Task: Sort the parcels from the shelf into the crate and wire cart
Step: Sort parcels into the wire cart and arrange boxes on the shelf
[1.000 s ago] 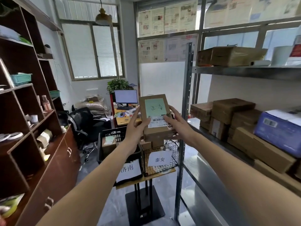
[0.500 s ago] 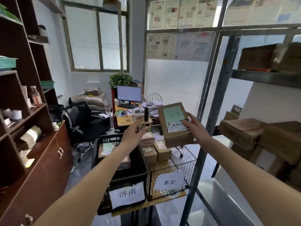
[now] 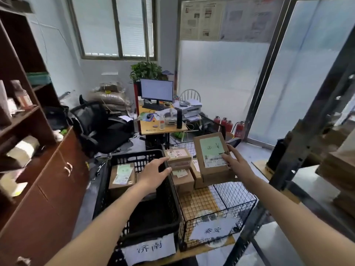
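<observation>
Parcels are to be sorted here, and the biggest thing for them is the black plastic crate (image 3: 140,217) with a white paper sign on its front. One brown box with a green note (image 3: 121,176) is seen lying inside it. Just beside the crate stands the black wire cart (image 3: 238,198), also with a paper sign, and a few small brown boxes (image 3: 179,158) are piled at its far end.

A flat brown cardboard parcel with a green note and a white label (image 3: 213,156) is held tilted above the cart. It is gripped only along one edge by the right hand (image 3: 233,163). The left hand (image 3: 153,173) is spread wide over the crate and nothing is held in it.

With such a thin grip, the parcel could be dropped. The small pile could be knocked over if the parcel is let go too early. The wrong bin could be picked if the signs are mixed up.
</observation>
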{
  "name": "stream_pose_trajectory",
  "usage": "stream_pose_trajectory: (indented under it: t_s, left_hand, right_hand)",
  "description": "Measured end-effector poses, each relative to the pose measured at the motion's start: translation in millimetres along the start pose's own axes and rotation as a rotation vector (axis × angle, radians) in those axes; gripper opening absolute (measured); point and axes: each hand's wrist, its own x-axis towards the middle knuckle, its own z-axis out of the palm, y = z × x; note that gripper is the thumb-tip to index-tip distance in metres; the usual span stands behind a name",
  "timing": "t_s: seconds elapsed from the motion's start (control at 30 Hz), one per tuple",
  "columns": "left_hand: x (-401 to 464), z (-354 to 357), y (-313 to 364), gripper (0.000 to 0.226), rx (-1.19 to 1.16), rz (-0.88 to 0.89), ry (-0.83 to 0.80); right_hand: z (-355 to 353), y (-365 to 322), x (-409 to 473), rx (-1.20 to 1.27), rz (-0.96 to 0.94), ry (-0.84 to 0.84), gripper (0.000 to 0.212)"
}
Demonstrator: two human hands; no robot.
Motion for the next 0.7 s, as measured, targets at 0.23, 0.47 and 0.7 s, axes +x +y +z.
stream_pose_trajectory:
  t_s: [0.23, 0.47, 0.7]
  left_hand:
    - [113, 59, -19, 0.053, 0.012, -0.098, -0.060]
    - [210, 110, -48, 0.054, 0.037, -0.172, -0.115]
    - [262, 145, -94, 0.048, 0.039, -0.239, -0.125]
  right_hand:
    - [4, 75, 129, 0.010, 0.081, -0.035, 0.051]
    - [25, 152, 251, -0.024, 0.186, -0.101, 0.054]
    - [50, 216, 329, -0.044, 0.277, -0.142, 0.059]
